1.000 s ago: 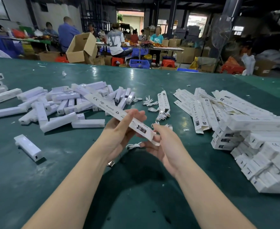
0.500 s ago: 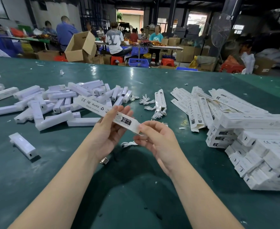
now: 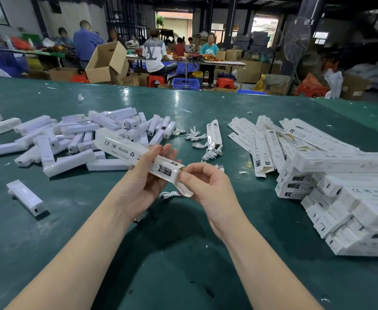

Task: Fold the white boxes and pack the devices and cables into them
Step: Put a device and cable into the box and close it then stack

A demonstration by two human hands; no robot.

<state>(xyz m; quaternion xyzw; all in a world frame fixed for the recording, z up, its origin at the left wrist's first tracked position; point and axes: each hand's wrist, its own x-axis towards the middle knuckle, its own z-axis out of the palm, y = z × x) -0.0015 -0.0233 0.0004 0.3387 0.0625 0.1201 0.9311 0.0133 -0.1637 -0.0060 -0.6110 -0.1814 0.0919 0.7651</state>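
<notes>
Beyond your green table point(image 3: 206, 108) you see an open carton point(image 3: 107, 62) tilted on its side, a blue crate point(image 3: 185, 83), red stools point(image 3: 225, 82), a fan point(image 3: 296, 39) and workers seated at a far table point(image 3: 223, 63).

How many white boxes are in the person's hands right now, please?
1: a white box held over the table, left hand gripping its middle, right hand pinching its near end.

A long white box point(image 3: 130, 151), printed with CE, FCC and RoHS marks, is slanting above the green table point(image 3: 206, 276), its near end flap hanging open. White devices point(image 3: 76, 139) are lying heaped left of it, coiled cables point(image 3: 196, 137) beyond it, flat boxes point(image 3: 261, 142) and folded ones point(image 3: 351, 198) to its right.
</notes>
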